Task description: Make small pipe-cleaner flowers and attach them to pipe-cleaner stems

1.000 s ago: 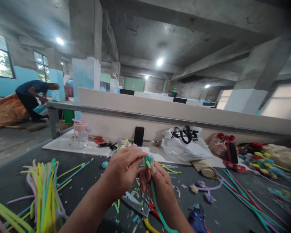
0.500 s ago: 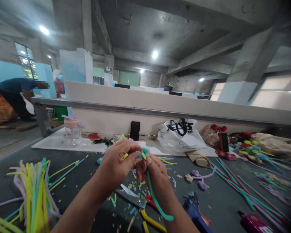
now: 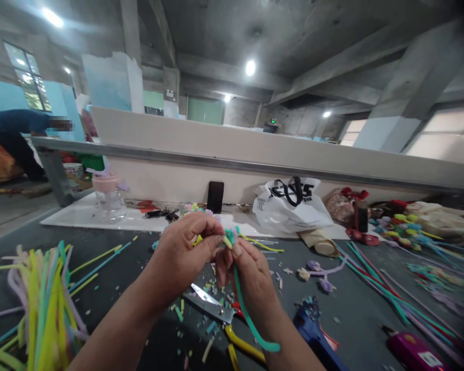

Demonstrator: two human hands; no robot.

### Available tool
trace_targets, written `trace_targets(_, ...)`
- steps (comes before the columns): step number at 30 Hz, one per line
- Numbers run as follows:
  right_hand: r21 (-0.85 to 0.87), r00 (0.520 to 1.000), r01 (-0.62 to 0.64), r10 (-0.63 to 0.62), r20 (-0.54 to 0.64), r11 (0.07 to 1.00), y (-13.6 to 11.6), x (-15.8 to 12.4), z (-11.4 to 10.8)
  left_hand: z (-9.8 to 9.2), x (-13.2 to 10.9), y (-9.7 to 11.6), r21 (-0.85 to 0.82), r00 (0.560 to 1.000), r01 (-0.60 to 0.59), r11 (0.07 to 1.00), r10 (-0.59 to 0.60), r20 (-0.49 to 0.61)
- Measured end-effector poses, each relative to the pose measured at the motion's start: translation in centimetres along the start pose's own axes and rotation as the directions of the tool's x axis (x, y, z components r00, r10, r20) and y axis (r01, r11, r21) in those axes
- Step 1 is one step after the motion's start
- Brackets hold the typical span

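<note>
Between my two hands is a small pipe-cleaner flower in teal, with lilac and pale yellow bits. Its teal stem curves down across my right wrist. My right hand is closed, with thumb and fingers pinching the flower's base. From the left, the thumb and forefinger of my left hand pinch the flower's yellow edge; the fingertips partly hide the contact. Below the hands lie scissors with partly open blades, and a yellow-handled tool partly hidden by my right forearm.
A bundle of pipe cleaners stands at left, and loose ones lie at right. A blue tool and magenta device are front right. Behind are a bottle, phone and white bag. A person bends over far left.
The view has tilted down slightly, so the background sits higher. My hands keep hold of the flower, and the left fingertips have shifted a little at its yellow edge.
</note>
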State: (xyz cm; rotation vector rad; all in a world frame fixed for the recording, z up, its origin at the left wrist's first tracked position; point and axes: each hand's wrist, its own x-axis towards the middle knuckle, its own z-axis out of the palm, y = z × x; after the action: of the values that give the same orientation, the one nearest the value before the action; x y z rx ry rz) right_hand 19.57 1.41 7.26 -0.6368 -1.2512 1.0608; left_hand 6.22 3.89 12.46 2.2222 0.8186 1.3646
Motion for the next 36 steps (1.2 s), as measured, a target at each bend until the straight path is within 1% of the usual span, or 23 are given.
trace_targets(2, -0.064, 1.000, 0.022, -0.021, 0.006, 0.998, -0.2, 0.0, -0.2, 0.1, -0.1, 0.0, -0.045, 0.998, 0.050, 0.998, -0.051, -0.021)
trace_targets(4, -0.198, 0.998, 0.057, -0.048, 0.051, 0.979, -0.4, 0.1, -0.6, 0.3, -0.1, -0.1, -0.119, 0.993, 0.110, 0.987, -0.114, -0.026)
trace_targets(7, -0.407, 0.988, 0.131, -0.084, 0.132, 0.904, -0.7, 0.2, -1.3, 0.5, -0.1, -0.5, -0.239, 0.980, 0.198, 0.951, -0.201, 0.011)
trace_targets(10, -0.497, 0.980, 0.187, -0.123, 0.159, 0.847, -0.8, 0.3, -1.7, 0.5, 0.0, -1.0, -0.325, 0.964, 0.267, 0.907, -0.257, 0.073)
trace_targets(15, -0.622, 0.965, 0.258, -0.170, 0.198, 0.739, -0.7, 0.4, -1.7, 0.3, 0.1, -1.2, -0.375, 0.945, 0.326, 0.868, -0.294, 0.143)
trace_targets(17, -0.644, 0.962, 0.270, -0.178, 0.206, 0.716, -0.6, 0.4, -1.7, 0.3, 0.1, -1.3, -0.398, 0.939, 0.345, 0.850, -0.308, 0.156)
trace_targets(19, -0.641, 0.960, 0.280, -0.190, 0.207, 0.714, -0.6, 0.4, -1.6, 0.3, 0.1, -1.3, -0.427, 0.935, 0.354, 0.832, -0.318, 0.157)
trace_targets(24, -0.609, 0.958, 0.288, -0.219, 0.187, 0.739, -0.5, 0.3, -1.4, 0.4, 0.2, -1.3, -0.468, 0.926, 0.376, 0.800, -0.336, 0.170)
trace_targets(31, -0.561, 0.965, 0.261, -0.234, 0.121, 0.786, -0.7, 0.0, -0.9, 0.3, -0.2, -0.4, -0.475, 0.908, 0.418, 0.774, -0.368, 0.199)
trace_targets(36, -0.560, 0.959, 0.273, -0.269, 0.091, 0.782, -0.9, -0.1, -0.7, 0.4, -0.2, -0.1, -0.502, 0.901, 0.433, 0.748, -0.374, 0.220)
